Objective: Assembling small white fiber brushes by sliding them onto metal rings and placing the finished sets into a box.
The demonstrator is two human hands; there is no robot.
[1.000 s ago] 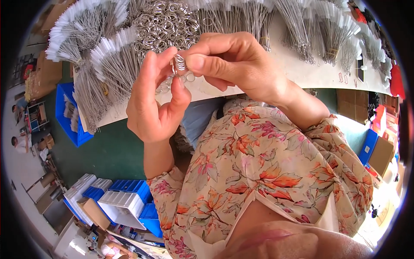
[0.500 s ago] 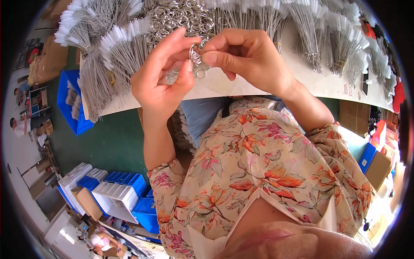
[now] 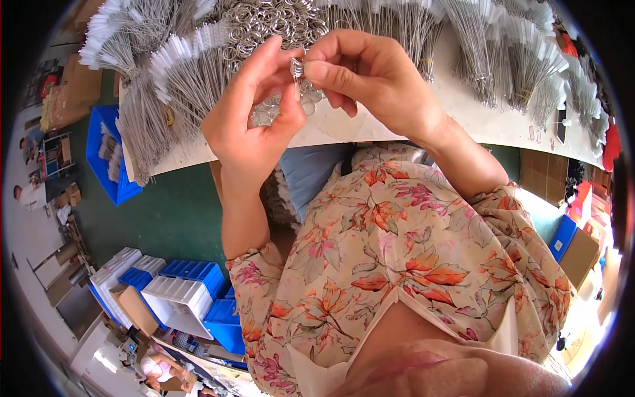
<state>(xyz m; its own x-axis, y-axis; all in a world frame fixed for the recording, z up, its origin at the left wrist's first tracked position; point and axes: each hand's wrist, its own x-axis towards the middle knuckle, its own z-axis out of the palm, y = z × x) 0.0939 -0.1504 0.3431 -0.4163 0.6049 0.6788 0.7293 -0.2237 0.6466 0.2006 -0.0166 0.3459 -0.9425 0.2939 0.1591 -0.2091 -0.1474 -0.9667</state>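
Between my two hands, above the table's near edge, is a small stack of silver metal rings (image 3: 296,68). My left hand (image 3: 254,129) is closed on the stack, thumb on the near side and fingers behind it. At its right side, the thumb and index finger of my right hand (image 3: 383,83) pinch against the rings. Whether a single ring is held apart in that pinch is hidden. Just beyond my hands lies a large heap of similar rings (image 3: 274,30), with a few loose ones on the near side.
Bundles of thin wire-handled brushes with white bristles (image 3: 188,79) line the pale table (image 3: 377,126) on both sides. A blue crate (image 3: 112,155) stands left of it. Blue and white bins (image 3: 178,298) are stacked at lower left. Other people (image 3: 159,364) are in the background.
Both hands have shifted slightly; the right has moved a little up and left. The stack of rings now shows more edge-on, its rings closer together.
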